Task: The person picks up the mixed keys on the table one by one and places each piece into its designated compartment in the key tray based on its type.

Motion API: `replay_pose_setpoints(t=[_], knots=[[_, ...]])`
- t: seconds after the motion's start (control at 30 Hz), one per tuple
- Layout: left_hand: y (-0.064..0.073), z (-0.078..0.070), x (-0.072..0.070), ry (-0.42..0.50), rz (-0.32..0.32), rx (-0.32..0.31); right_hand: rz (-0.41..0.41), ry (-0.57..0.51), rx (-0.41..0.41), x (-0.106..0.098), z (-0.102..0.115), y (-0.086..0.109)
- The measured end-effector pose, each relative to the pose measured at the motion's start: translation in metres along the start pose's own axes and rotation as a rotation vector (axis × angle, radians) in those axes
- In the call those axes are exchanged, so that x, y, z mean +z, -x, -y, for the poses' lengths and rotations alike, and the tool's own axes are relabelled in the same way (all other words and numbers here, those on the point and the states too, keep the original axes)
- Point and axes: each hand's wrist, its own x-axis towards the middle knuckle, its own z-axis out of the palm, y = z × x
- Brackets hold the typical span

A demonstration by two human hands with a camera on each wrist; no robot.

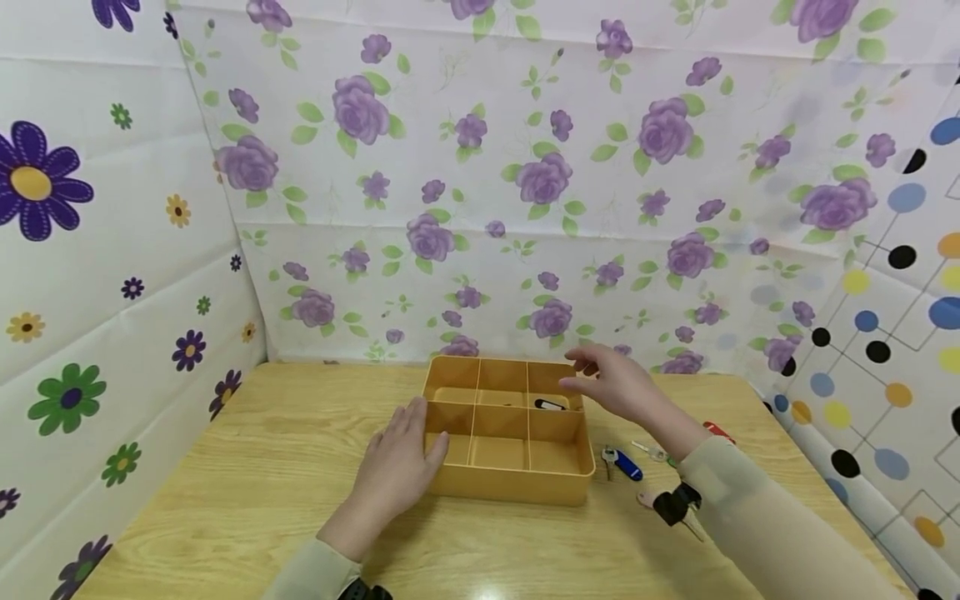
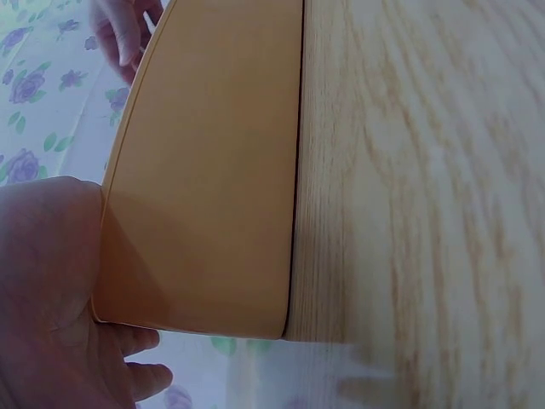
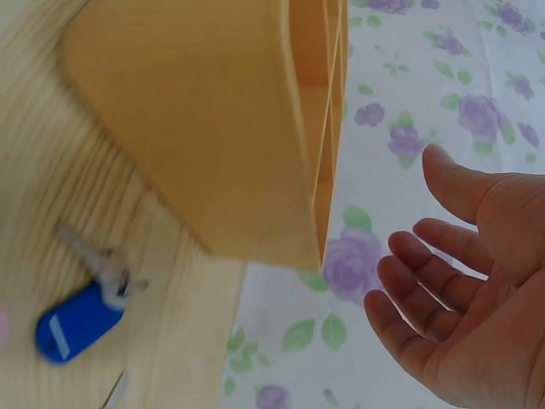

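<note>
A yellow-orange divided storage box (image 1: 510,487) stands on the wooden table. My left hand (image 1: 397,462) rests against its left side, fingers extended along the outside and thumb over the front left compartment. From the left wrist, that hand (image 2: 51,298) shows at the box's corner, two fingertips past its end. Over the back right corner hovers my right hand (image 1: 615,383), thumb and fingers apart. Nothing is between those fingers in the right wrist view, where the hand (image 3: 468,298) is beside the rim. A black key tag with a white label (image 1: 550,405) lies in the back right compartment.
Right of the box lie a key with a blue tag (image 1: 627,465), a key with a green tag (image 1: 654,452) partly behind the forearm, a red tag (image 1: 718,432) and a key with a pink tag (image 1: 645,498). Floral cloth (image 1: 480,167) hangs behind the table (image 1: 315,433).
</note>
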Motion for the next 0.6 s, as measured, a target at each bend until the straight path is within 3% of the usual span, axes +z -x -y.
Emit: replay_pose_setpoints(t=[0.6], knots=[[0.001,-0.002,0.0,-0.002,-0.015,0.018,-0.043,0.088,0.035,-0.019,-0.056,0.057]])
